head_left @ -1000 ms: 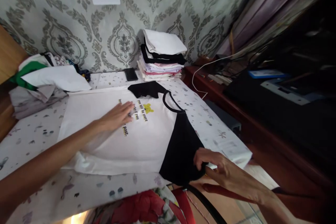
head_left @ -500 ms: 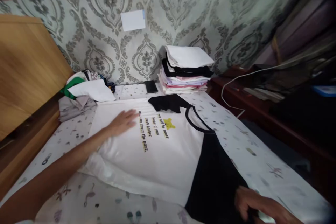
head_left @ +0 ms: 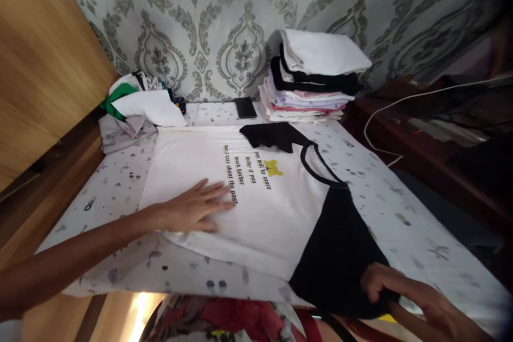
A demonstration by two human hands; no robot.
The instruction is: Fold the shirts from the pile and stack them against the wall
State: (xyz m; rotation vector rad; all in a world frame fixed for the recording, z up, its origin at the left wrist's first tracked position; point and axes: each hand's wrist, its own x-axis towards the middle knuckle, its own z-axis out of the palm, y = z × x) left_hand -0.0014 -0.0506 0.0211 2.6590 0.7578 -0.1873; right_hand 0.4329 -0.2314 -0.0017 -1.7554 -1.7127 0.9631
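A white T-shirt with black sleeves, a black neck band and printed lettering lies flat on the patterned table cover. My left hand rests flat on the shirt's white body near the lettering, fingers stretched out. Near the front right, my right hand is closed on the end of the near black sleeve, pinching the cloth. The far black sleeve lies folded in by the collar.
A stack of folded clothes stands at the back against the patterned wall, with a dark phone beside it. A heap of loose clothes lies at the back left. Wooden furniture borders the left; a dark cabinet with a white cable the right.
My left hand has slid over the shirt toward me, from beside the lettering's far end to its near end. My right hand keeps hold of the black sleeve. The view has shifted left.
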